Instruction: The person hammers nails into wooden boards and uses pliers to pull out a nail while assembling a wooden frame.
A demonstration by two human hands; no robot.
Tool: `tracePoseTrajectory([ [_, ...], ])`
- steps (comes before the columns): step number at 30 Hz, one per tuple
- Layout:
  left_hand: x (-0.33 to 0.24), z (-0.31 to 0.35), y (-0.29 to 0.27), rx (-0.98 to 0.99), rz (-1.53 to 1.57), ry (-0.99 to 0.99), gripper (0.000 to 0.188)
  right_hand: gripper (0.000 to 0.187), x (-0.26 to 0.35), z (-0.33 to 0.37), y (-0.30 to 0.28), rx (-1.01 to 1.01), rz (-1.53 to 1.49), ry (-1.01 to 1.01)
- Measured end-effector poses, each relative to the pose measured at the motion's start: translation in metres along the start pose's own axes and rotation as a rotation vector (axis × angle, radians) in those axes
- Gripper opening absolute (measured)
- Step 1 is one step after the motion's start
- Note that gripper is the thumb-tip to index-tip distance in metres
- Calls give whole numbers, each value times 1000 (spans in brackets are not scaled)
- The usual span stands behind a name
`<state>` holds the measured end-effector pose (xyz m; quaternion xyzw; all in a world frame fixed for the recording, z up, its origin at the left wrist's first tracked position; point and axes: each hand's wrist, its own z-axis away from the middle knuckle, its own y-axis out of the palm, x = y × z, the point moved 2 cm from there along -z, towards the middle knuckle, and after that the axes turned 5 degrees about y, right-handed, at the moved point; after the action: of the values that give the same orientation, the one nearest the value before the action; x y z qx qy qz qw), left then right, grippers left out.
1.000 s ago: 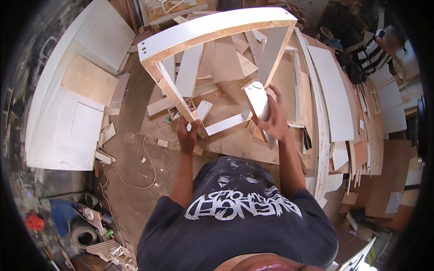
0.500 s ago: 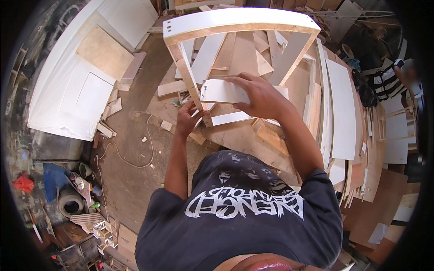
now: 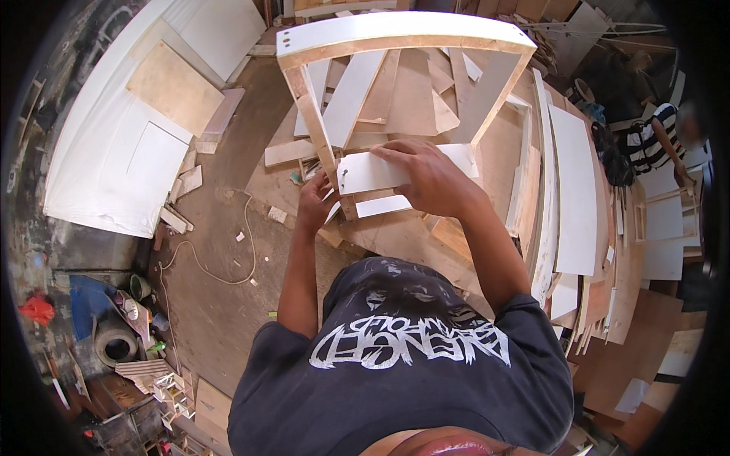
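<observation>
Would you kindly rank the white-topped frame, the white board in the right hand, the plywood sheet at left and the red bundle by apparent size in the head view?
1. White-topped frame
2. Plywood sheet and white board: too alike to rank; the right hand hides some board
3. Red bundle

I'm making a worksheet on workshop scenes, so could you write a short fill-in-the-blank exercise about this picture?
1. The right hand holds a board whose upward face is coloured ____.
2. Of the left and right sides of the frame, the left hand is at the ____ one.
3. Another person is toward the picture's ____ edge.
4. The thin cord lies on the ____.

Missing words: white; left; right; floor.
</observation>
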<state>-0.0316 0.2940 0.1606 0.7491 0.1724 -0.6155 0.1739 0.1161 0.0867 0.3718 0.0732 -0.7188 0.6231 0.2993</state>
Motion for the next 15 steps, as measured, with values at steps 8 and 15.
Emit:
tracePoseTrajectory([
  [8, -28, 0, 12, -17, 117, -66, 64, 74, -15, -12, 8, -71, 32, -13],
  [15, -9, -6, 1, -47, 154, -87, 67, 75, -22, -21, 20, 54, 46, 49],
])
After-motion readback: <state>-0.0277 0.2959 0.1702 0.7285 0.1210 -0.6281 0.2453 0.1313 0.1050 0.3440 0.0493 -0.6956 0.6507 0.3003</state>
